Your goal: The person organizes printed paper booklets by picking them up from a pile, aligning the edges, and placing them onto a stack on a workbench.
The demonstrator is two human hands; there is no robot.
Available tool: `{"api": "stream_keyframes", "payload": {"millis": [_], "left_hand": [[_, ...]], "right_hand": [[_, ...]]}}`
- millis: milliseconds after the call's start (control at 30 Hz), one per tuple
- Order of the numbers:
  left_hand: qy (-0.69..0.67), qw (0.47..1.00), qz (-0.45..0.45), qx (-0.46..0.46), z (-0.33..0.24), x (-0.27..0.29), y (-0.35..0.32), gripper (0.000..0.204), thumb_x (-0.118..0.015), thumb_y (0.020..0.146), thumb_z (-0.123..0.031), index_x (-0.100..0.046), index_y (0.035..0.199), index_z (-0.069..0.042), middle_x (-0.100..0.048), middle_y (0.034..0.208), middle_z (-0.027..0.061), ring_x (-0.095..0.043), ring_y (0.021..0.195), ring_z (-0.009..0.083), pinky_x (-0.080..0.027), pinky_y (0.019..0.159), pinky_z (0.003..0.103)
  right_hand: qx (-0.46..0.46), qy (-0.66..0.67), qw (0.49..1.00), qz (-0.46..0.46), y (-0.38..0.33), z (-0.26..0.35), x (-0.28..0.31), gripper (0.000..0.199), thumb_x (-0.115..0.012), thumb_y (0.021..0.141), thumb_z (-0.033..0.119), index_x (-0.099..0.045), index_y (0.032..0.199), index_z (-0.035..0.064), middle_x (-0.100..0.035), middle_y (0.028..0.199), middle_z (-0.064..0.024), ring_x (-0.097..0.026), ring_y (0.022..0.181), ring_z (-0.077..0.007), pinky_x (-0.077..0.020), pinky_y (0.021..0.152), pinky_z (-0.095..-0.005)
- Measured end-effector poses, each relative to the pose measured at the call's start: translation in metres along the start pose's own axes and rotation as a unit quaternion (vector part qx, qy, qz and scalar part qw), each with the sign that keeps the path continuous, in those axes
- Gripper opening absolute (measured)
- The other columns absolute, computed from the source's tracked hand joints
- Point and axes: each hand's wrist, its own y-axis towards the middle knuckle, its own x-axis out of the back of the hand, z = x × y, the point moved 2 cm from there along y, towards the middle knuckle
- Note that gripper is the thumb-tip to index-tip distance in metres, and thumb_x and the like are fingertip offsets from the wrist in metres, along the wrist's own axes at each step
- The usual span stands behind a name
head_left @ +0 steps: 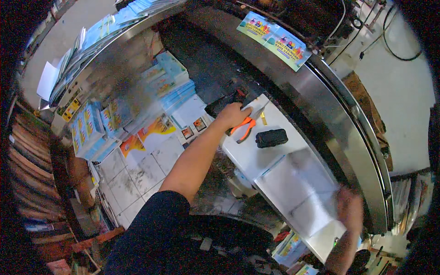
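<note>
My left hand point(233, 115) is at the far end of a long white work surface point(238, 156), with its fingers curled. Right against it lie pliers with orange handles point(247, 129); what the fingers close on, if anything, is hidden. A dark item point(224, 104) sits just beyond the knuckles. Near the pliers are a black box-shaped object point(271, 138) and a small yellowish piece point(263, 119). My right hand point(350, 207) is smeared by motion over the near right end of the surface, beside a blurred whitish sheet point(311, 213).
A curved metal rail point(343, 119) runs along the right, with colourful printed sheets point(275, 41) on its top. Stacks of printed booklets point(87, 130) and more paper stacks point(178, 96) stand at left above a tiled floor point(137, 178). Papers point(110, 27) line the upper left ledge.
</note>
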Motion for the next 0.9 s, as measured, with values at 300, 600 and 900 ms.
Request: {"api": "stream_keyframes", "payload": {"millis": [300, 600, 900], "left_hand": [[0.006, 1.0, 0.003, 0.015, -0.004, 0.004, -0.004, 0.069, -0.053, 0.087, -0.057, -0.064, 0.111, 0.007, -0.061, 0.116, 0.0302, -0.06, 0.109, 0.0416, -0.046, 0.096, 0.045], [0.001, 0.999, 0.029, 0.023, -0.003, 0.002, -0.002, 0.069, -0.052, 0.088, -0.056, -0.063, 0.112, 0.007, -0.059, 0.118, 0.0309, -0.059, 0.11, 0.0424, -0.045, 0.097, 0.045], [-0.016, 1.0, 0.006, 0.012, 0.001, -0.002, 0.001, 0.07, -0.054, 0.087, -0.055, -0.063, 0.11, 0.01, -0.06, 0.117, 0.0309, -0.059, 0.11, 0.0424, -0.046, 0.097, 0.045]], "right_hand": [[-0.034, -0.183, 0.91, -0.371, 0.174, -0.082, 0.057, 0.041, -0.047, 0.097, 0.014, -0.05, 0.138, 0.0114, -0.063, 0.127, -0.0129, -0.062, 0.111, -0.0299, -0.0497, 0.094, -0.0378], [0.003, -0.022, 0.993, -0.112, 0.061, -0.003, -0.055, 0.03, -0.062, 0.088, 0.013, -0.064, 0.117, 0.0092, -0.062, 0.122, -0.017, -0.063, 0.102, -0.0382, -0.0523, 0.086, -0.0458], [0.094, 0.005, 0.995, 0.037, -0.046, 0.059, -0.109, 0.075, -0.081, 0.071, 0.028, -0.049, 0.133, 0.0002, -0.043, 0.145, -0.0209, -0.039, 0.135, -0.0374, -0.0393, 0.108, -0.0451]]}}
